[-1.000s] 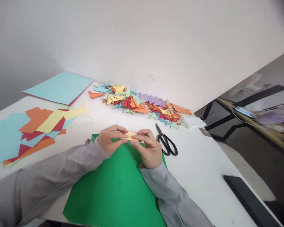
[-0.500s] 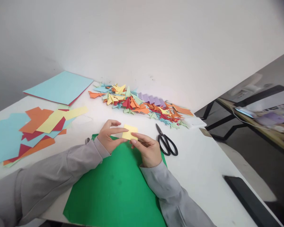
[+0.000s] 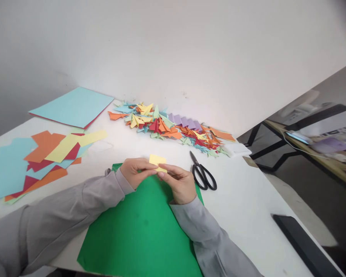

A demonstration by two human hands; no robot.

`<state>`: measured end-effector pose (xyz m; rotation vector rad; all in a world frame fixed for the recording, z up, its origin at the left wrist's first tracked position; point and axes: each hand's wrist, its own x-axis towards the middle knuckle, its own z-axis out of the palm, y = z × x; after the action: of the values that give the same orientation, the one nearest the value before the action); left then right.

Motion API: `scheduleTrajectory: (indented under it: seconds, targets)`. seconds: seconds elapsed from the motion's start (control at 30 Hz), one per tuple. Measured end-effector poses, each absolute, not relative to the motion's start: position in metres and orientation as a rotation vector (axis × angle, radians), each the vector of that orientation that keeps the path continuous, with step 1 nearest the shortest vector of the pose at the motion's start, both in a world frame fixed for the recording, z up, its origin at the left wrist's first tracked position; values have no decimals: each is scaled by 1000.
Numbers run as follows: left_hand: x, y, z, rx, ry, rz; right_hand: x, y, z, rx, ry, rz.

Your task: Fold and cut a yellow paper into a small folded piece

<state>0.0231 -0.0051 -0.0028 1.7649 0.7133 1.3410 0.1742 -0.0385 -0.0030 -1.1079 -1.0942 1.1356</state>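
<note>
Between my two hands is a small yellow piece of paper (image 3: pixel 157 159), held up over the far edge of a green sheet (image 3: pixel 138 231). My left hand (image 3: pixel 135 171) pinches its lower left part with thumb and fingers. From the other side, my right hand (image 3: pixel 181 182) grips the lower right edge, and the fingertips of both hands almost meet. The fingers cover the paper's bottom edge. Just right of my right hand lie black-handled scissors (image 3: pixel 203 173), their blades pointing away from me.
Along the wall runs a pile of small folded paper shapes (image 3: pixel 164 125) in many colours. Loose paper scraps (image 3: pixel 50 154) lie on the left, with a stack of blue and red sheets (image 3: pixel 75 105) behind. A dark flat bar (image 3: pixel 302 242) rests at the table's right edge.
My left fingers have closed down from a spread grip to a pinch at the yellow paper's lower edge. The paper has shifted slightly left. My right hand stays almost in place.
</note>
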Motion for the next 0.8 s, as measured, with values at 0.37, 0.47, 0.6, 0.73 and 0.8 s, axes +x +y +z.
scheduleTrajectory:
  seconds: [0.37,0.47,0.6,0.73,0.8]
  targets:
    - [28,-7,0,1237,774,1154,173,-38,-6,-1025,-1085,1174]
    - [28,-7,-1,1191,790,1128,174,-37,-9,-1026,-1058,1211]
    - [29,-8,-1,1210,791,1116,175,-36,-10,-1033,-1012,1269]
    - [27,-7,-1,1251,782,1113,176,-36,-11,-1026,-999,1295]
    - [26,-6,-2,1269,764,1117,176,-36,-11,-1029,-1034,1273]
